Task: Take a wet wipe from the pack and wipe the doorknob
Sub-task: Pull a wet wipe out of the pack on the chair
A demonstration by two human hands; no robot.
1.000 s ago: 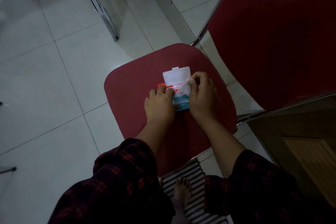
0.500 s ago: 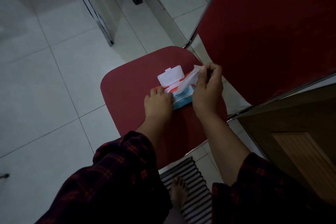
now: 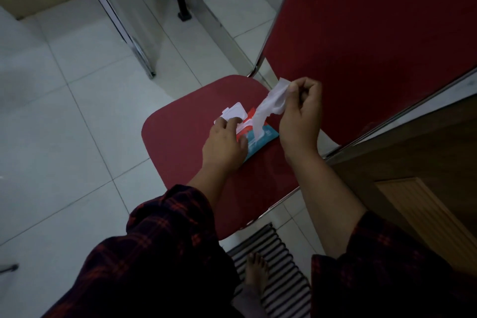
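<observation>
The pack of wet wipes (image 3: 260, 137) lies on the red chair seat (image 3: 185, 137), toward the seat's back edge and nearer its right side, with bare cushion open to its left and in front of it. Just behind and to the right rises the red chair back (image 3: 374, 33), which walls off that side; its chrome frame (image 3: 260, 62) runs down past the seat's rear corner. Pale floor tiles (image 3: 64, 124) lie open all along the left of the seat. To my right a brown wooden door (image 3: 413, 175) stands close beside the chair, so there is little room there. The doorknob is not in sight. A striped mat (image 3: 278, 261) lies under the seat's front edge, and my bare foot (image 3: 256, 271) rests on it. My left hand (image 3: 224, 144) reaches forward, palm down, and presses on the pack's near-left end, fingertips up by the white flip lid (image 3: 233, 112), which stands open; it pins the pack flat rather than closing round it. My right hand (image 3: 300, 111) is raised above the pack's right end, wrist bent, thumb and fingers pinched on the top of a white wet wipe (image 3: 271, 103). The wipe stretches down and to the left from that pinch into the pack's opening, its lower end not yet out. Both forearms are bare, with dark plaid sleeves (image 3: 167, 240) pushed back.
</observation>
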